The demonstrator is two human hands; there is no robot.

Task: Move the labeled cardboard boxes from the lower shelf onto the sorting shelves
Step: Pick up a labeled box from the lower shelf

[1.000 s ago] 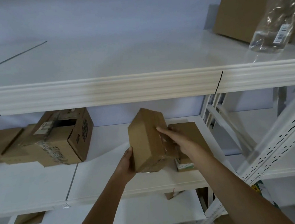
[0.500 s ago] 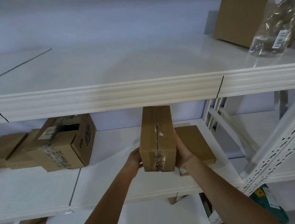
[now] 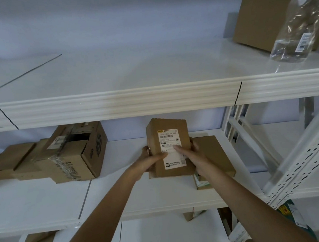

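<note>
Both hands — left hand [image 3: 151,158], right hand [image 3: 190,152] — grip box [image 3: 156,140]; label [image 3: 171,148] print seemingly illegible.

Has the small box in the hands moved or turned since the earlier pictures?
Yes. The held box has turned: its white label now faces the camera, not the taped seam. It remains beside the flat box on the middle shelf.

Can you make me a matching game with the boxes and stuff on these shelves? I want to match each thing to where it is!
Things:
1. labeled box
2. clear plastic bag
3. open taped box
4. flat box

Places:
A. left side of the middle shelf
B. top shelf, far right
C. held in both hands
D. lying on the middle shelf, just right of the hands

Pairs: 1-C, 2-B, 3-A, 4-D
</note>
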